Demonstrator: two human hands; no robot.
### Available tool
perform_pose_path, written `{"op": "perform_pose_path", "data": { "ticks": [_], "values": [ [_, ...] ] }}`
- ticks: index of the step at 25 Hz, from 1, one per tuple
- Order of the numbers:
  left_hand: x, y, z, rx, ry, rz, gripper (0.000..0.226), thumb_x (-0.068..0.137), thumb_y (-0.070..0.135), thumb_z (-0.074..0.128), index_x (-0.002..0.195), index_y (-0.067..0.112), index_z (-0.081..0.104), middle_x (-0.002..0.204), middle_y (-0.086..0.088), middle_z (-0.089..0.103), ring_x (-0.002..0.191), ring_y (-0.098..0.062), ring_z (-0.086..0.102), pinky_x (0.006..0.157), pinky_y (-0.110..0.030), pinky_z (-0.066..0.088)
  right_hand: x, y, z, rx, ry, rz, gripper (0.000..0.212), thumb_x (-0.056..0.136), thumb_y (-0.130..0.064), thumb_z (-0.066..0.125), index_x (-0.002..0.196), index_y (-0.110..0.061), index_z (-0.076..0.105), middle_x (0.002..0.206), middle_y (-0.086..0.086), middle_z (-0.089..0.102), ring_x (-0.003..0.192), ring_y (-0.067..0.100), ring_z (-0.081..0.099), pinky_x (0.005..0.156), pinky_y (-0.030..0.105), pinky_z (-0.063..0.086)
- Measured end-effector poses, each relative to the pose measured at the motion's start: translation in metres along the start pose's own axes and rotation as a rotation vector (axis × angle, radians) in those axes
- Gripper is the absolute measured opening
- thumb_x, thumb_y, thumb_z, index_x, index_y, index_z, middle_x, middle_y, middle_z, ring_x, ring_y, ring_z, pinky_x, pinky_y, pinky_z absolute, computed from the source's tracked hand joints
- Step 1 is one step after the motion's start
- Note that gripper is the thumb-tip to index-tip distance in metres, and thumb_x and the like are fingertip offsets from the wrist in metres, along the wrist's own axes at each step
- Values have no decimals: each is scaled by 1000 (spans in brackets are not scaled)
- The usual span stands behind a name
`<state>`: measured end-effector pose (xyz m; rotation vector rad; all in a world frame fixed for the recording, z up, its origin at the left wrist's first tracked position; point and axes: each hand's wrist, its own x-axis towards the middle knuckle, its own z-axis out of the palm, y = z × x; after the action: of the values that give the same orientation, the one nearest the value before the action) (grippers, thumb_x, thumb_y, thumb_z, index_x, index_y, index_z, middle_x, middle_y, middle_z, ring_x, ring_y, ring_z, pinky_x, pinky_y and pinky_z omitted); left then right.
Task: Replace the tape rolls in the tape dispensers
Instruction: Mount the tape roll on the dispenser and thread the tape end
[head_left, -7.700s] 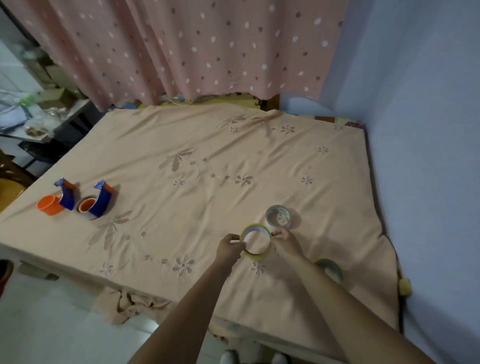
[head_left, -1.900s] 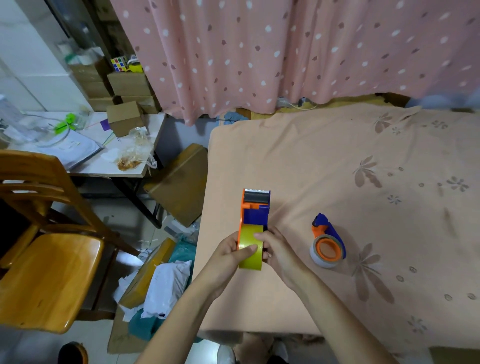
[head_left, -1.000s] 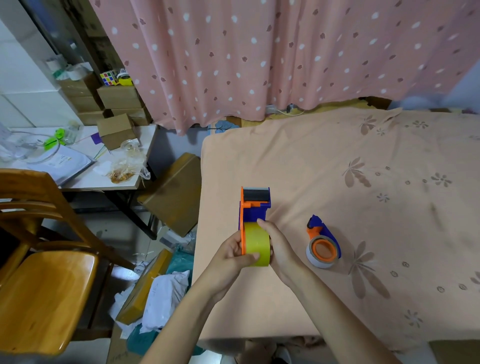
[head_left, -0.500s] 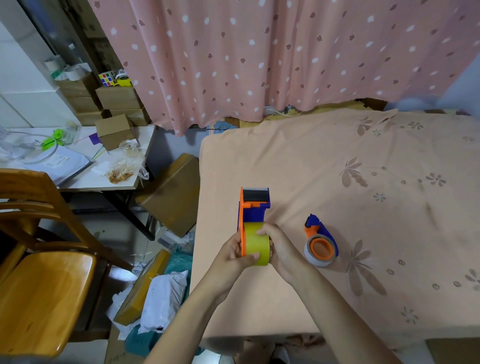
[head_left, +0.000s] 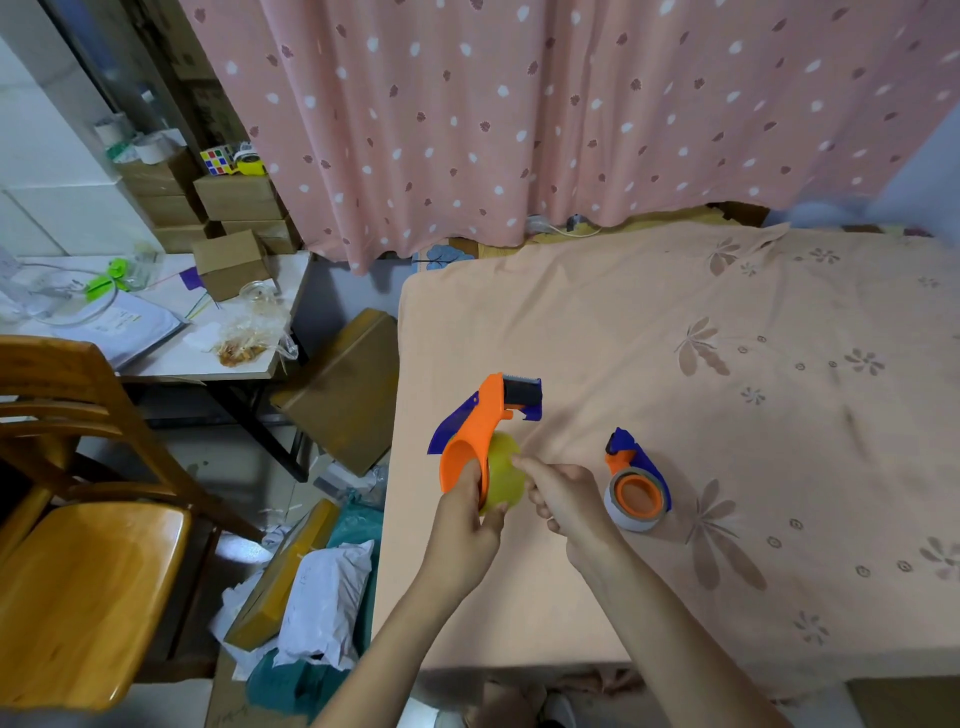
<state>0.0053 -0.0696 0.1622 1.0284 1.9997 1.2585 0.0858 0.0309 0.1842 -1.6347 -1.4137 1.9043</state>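
L hand (head_left: 467, 512) grips orange/blue dispenser (head_left: 480, 426) w/ translucent yellow tape roll (head_left: 503, 475) seated on hub; R hand (head_left: 563, 496) fingers curled, pinching roll's edge.

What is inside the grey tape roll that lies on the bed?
An orange hub of the second dispenser fills the grey tape roll. The hub looks hollow; what lies under it is covered.
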Motion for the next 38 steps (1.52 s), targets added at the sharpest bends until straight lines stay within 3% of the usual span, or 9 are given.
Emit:
{"op": "perform_pose_path", "data": {
  "ticks": [5,8,12,15,18,23,26,33,38],
  "values": [
    [-5,-4,3,163,49,33,24,89,7,59,107,16,46,88,2,56,76,-13,56,67,-30,50,-5,1,-3,-26,-31,-2,21,83,-22,65,66,-11,69,46,-7,56,44,7,44,44,16,35],
    [-4,-5,5,143,34,5,23,89,4,59,102,17,45,82,9,51,72,-9,52,62,-19,45,-7,0,-1,52,-79,66,14,82,-14,61,72,-8,69,55,0,57,50,11,46,50,19,38],
    [4,-9,2,-383,-4,-239,35,83,-7,59,113,9,53,98,-4,67,91,-20,64,78,-19,53,-13,13,0,195,-154,119,13,83,-11,56,72,-9,63,66,2,68,68,13,61,73,26,53],
    [11,-21,1,-669,-38,-356,55,68,-9,64,121,2,54,102,-12,68,89,-22,65,70,-23,53,-24,29,3,218,-154,51,12,86,-7,54,75,-6,58,86,6,68,98,20,66,88,31,55],
    [14,-27,3,-778,-45,-407,67,57,-10,55,124,-2,50,105,-16,66,90,-24,63,67,-25,49,-28,33,8,312,-88,60,8,91,-7,54,85,-3,58,89,11,64,99,26,66,92,36,55],
    [26,-33,-8,-975,2,-477,46,73,3,54,119,6,54,106,-14,63,100,-29,58,90,-42,47,-20,23,13,338,-38,65,15,91,-7,52,76,-3,52,98,21,62,105,35,68,97,41,54],
    [35,-31,-8,-870,92,-534,24,99,15,41,120,10,51,109,-8,61,107,-25,55,104,-43,40,-12,18,16,282,-18,39,18,91,-7,50,73,-5,50,102,26,63,99,38,70,93,42,56],
    [39,-29,-11,-601,213,-438,6,93,14,55,97,19,58,90,-7,66,79,-20,62,73,-27,53,9,24,23,327,105,-40,23,90,-2,48,68,-8,51,78,17,60,80,33,65,75,34,55],
    [39,-44,-32,-571,99,-431,10,94,12,53,96,20,58,94,-11,68,83,-24,64,87,-40,52,38,9,-25,-282,168,-343,25,69,-30,47,66,-6,50,71,24,58,69,32,59,71,45,52]
  ]
}}
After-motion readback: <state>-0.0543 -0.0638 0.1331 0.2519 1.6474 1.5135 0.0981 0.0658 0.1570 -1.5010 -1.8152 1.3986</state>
